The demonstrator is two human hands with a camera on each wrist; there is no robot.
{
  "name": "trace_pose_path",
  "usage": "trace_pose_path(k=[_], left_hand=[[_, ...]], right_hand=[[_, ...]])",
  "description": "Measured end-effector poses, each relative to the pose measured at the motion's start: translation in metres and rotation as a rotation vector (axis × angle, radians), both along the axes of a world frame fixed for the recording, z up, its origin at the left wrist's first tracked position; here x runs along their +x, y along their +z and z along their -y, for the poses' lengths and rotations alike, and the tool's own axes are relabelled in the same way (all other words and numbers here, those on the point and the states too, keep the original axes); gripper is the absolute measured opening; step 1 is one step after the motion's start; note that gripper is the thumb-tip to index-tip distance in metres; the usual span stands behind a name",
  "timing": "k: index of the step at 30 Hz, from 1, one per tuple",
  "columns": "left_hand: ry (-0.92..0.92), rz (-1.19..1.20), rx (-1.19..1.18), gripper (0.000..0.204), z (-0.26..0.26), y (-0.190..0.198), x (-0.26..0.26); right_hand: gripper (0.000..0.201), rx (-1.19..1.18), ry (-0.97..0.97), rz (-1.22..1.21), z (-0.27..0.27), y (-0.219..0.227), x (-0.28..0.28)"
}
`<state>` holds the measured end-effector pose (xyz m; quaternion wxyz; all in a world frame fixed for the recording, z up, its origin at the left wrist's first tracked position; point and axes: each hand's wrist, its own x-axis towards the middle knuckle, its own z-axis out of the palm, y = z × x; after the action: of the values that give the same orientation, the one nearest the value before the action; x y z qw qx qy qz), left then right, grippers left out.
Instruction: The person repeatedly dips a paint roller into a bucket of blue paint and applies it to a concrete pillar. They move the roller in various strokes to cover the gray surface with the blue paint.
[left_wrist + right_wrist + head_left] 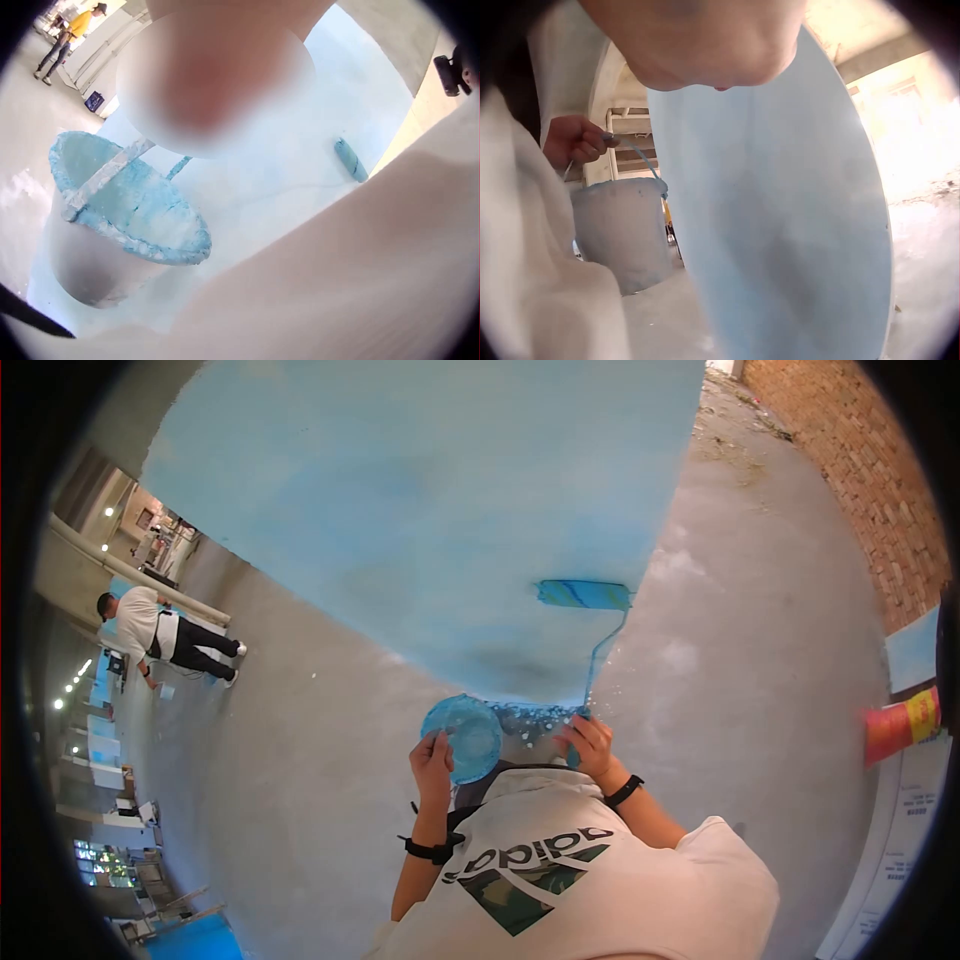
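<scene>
My left hand point(432, 765) grips the handle of a paint-crusted bucket point(475, 740), which hangs in front of my body. Pale blue paint coats its inside and rim point(169, 253) in the left wrist view. With my right hand point(592, 748) I hold a paint roller by its handle. Its thin bent rod point(600, 650) leads up to the blue-stained roller head point(582, 595), which lies against a light blue wall panel point(400, 510) near the right edge. In the right wrist view my right hand point(712, 45) hides the roller.
Concrete floor point(290, 660) spreads around the panel. Far to the left stands another person point(165, 635) with a small container. A brick wall point(870, 480) is at the right, with a red and yellow bag point(900, 727) and white printed boards point(895, 840) below it.
</scene>
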<state>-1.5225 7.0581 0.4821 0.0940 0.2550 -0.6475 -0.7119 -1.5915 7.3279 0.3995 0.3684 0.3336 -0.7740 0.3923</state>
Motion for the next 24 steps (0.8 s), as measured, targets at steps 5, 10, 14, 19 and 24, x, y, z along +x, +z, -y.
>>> trace_pose_path(k=[5,10,14,19,24], left_hand=[[-0.019,0.007,-0.047,0.024,0.005,0.0,-0.001],[-0.037,-0.004,-0.004,0.025,0.004,0.0,-0.012],[-0.05,-0.028,0.014,0.024,0.004,-0.003,-0.019],[-0.065,-0.053,-0.018,0.024,0.008,-0.015,-0.021],[-0.033,-0.06,0.063,0.023,0.017,-0.034,-0.006]], right_hand=[[0.032,0.029,-0.01,-0.115,0.001,0.009,-0.027],[0.034,0.008,-0.029,-0.232,0.005,0.059,-0.061],[0.035,-0.055,-0.033,-0.317,0.01,0.103,-0.084],[0.033,-0.153,-0.109,-0.434,0.009,0.126,-0.095],[0.031,-0.201,-0.163,-0.485,0.014,0.113,-0.081]])
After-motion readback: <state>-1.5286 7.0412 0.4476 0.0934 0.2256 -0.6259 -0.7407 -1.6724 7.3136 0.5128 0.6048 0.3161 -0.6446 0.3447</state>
